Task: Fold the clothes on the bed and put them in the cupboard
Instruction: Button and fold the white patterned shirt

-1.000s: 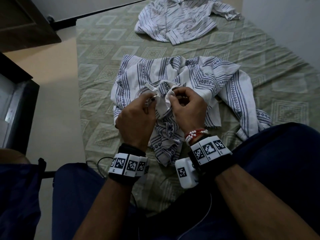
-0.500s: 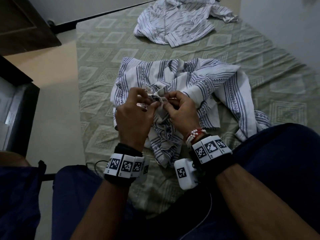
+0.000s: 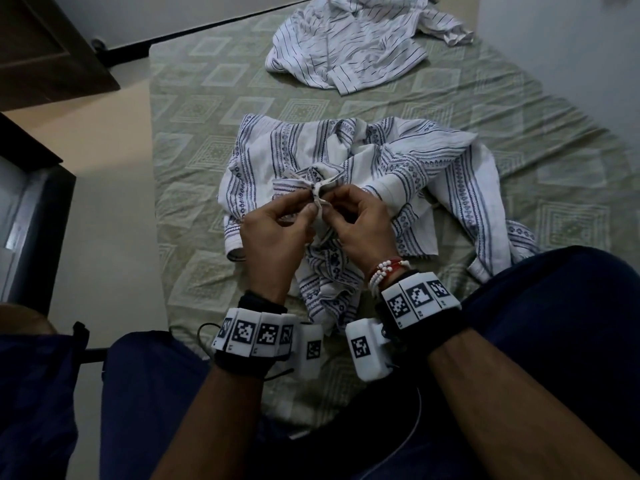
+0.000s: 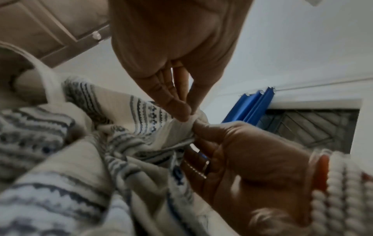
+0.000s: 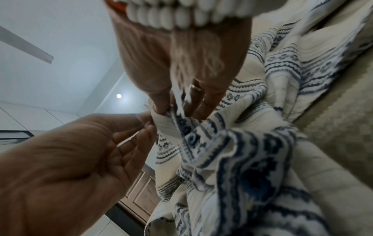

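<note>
Patterned shirt [image 3: 363, 174] edge, pinched between both hands' fingers [image 3: 313, 211]

A white shirt [image 3: 349, 174] with blue patterned stripes is lying crumpled on the bed, its plain white edge bunching up between the fingertips [image 4: 182, 111] of both hands, the rest spreading out beyond and beneath them. A second shirt [image 3: 349, 46], white with thin dark stripes, is lying rumpled well beyond the fingers.

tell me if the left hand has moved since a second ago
Yes. The left hand has edged toward the right hand, along the patterned shirt on the bed; both now pinch the same bunched edge.
</note>
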